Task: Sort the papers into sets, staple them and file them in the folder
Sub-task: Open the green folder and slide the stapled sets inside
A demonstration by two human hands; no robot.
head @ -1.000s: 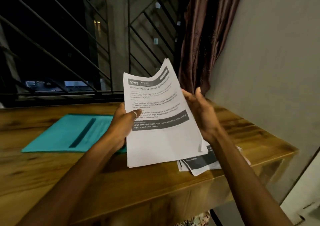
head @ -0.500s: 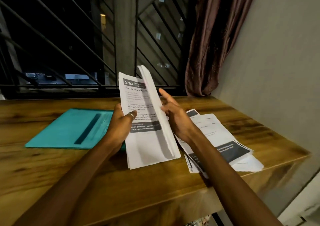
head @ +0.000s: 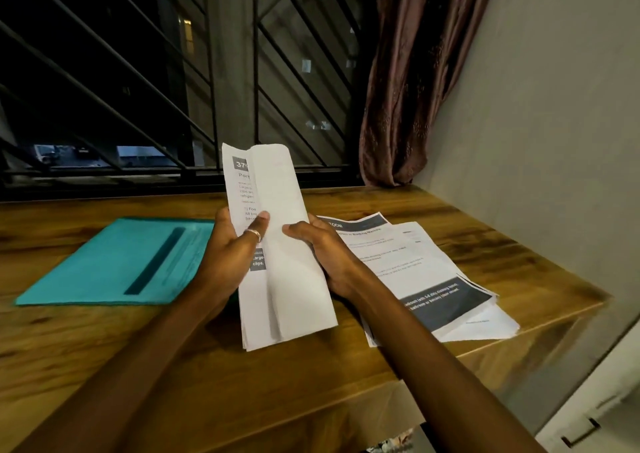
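A sheaf of papers stands upright over the wooden surface, between a teal folder and a loose pile of sheets. The left hand has its grip on the sheaf's edge, and the right hand pinches the curling top sheet. The paper looks light and floppy, best held by its edges.

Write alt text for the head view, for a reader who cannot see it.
A left hand and a right hand hold a stack of printed papers upright at a wooden table, its top sheet curled over, blank back showing. A teal folder lies to the left, loose printed sheets to the right, a barred window and curtain behind.
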